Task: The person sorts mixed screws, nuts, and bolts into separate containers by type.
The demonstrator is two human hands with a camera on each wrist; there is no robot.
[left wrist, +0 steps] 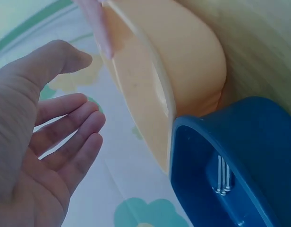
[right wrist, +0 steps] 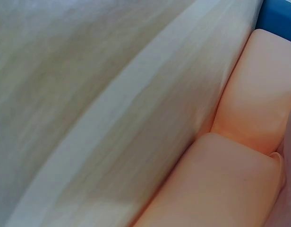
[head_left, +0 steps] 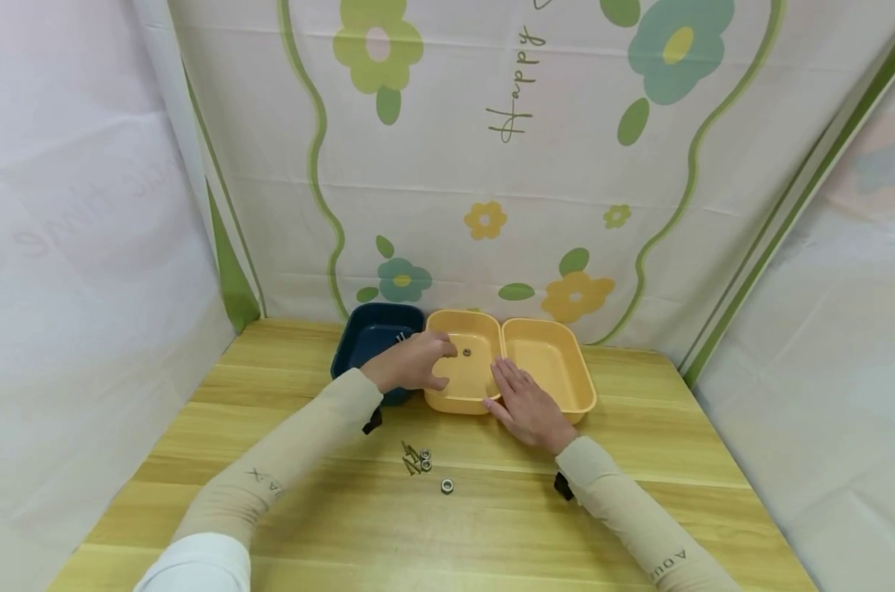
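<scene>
My left hand (head_left: 412, 362) hovers over the left side of the middle yellow bin (head_left: 463, 405), its fingers loosely curved and nothing between them. Inside that bin lies one small nut (head_left: 467, 352). Beside it on the left stands a dark blue bin (left wrist: 259, 137), where several silver screws (left wrist: 223, 175) lie together. My right hand (head_left: 530, 409) rests with fairly straight fingers over the adjoining rims of the middle bin and the right yellow bin (head_left: 582, 386). In the right wrist view only a blurred edge of that hand shows.
In front of the bins, several thin screws (head_left: 411, 460) lie on the wooden table (head_left: 329, 510) next to two nuts (head_left: 426, 460). Another nut (head_left: 447, 486) sits a little nearer. Behind the bins hangs a flower-printed cloth (head_left: 432, 164); white cloth also flanks both sides.
</scene>
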